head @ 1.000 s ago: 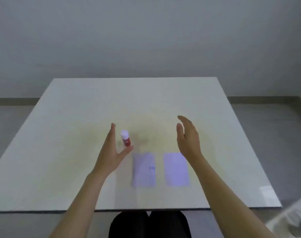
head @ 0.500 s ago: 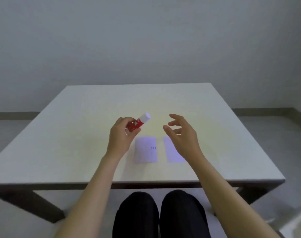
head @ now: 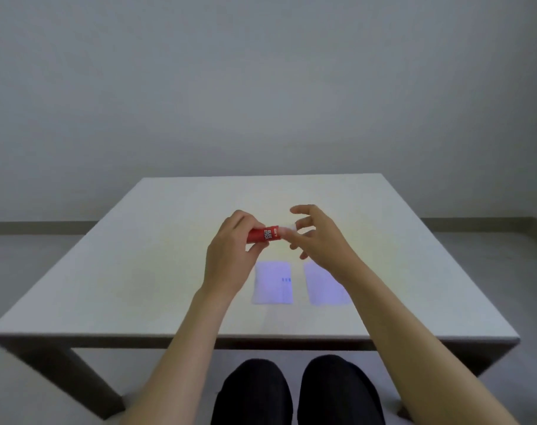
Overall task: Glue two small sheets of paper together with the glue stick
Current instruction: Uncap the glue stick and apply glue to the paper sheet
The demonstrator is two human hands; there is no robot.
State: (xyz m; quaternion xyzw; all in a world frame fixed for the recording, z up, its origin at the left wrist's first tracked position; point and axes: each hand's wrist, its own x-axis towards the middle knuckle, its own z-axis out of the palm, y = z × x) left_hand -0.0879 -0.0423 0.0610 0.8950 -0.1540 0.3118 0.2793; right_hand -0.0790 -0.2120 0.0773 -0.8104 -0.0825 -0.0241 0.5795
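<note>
A red glue stick (head: 265,234) with a white cap lies level in the air above the table, and my left hand (head: 233,256) grips its red body. My right hand (head: 318,236) has its thumb and fingertips around the white cap end, the other fingers spread. Below the hands two small white sheets lie flat side by side on the table: the left sheet (head: 272,283), with a small blue mark, and the right sheet (head: 322,286), partly hidden by my right forearm.
The pale square table (head: 123,271) holds only the two sheets. Its front edge runs just above my knees (head: 295,391) in dark trousers. A plain grey wall stands behind the table.
My left hand took the glue stick off the table, lifted it and turned it level. My right hand came in from the right and reached the cap.
</note>
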